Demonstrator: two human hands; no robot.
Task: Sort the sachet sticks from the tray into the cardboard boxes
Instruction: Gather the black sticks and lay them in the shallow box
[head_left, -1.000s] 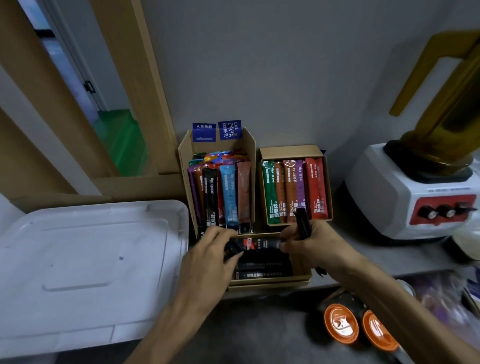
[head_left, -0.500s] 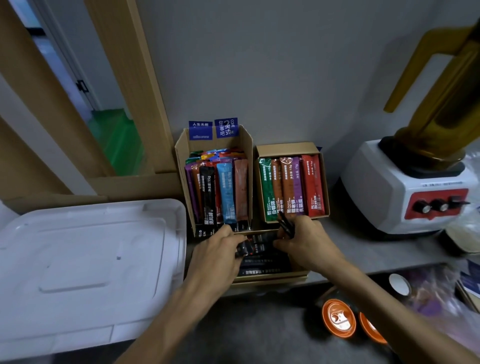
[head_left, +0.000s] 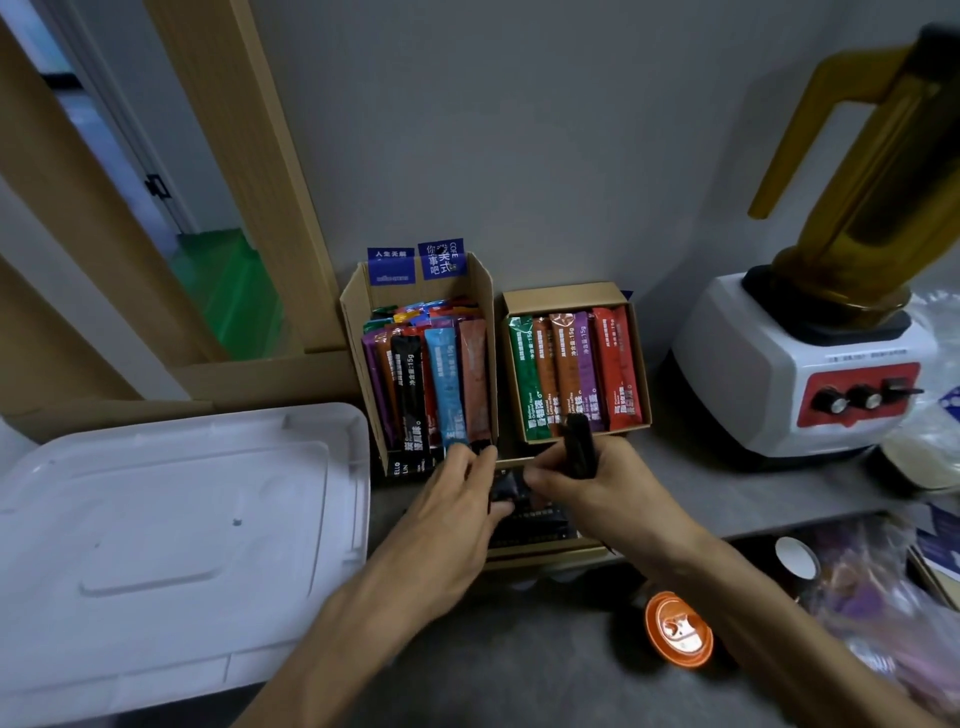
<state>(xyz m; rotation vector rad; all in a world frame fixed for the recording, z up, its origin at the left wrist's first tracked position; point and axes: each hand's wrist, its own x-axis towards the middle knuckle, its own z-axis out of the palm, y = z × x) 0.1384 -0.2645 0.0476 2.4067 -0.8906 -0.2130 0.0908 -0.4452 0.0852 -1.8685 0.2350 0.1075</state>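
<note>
Left hand (head_left: 457, 512) and right hand (head_left: 610, 491) pinch one glossy black sachet stick (head_left: 503, 488) above a low brown cardboard box (head_left: 545, 555); the right also grips upright black sticks (head_left: 579, 448).

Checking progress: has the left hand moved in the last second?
Yes. Against the tall cardboard box, the left hand has shifted right, closing the gap to the right hand.

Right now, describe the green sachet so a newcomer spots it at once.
Find the white blender base on the right. Directly left of it sits a low cardboard box of sachets laid side by side. The green sachet is leftmost there, the only green one among orange, purple and red.
</note>
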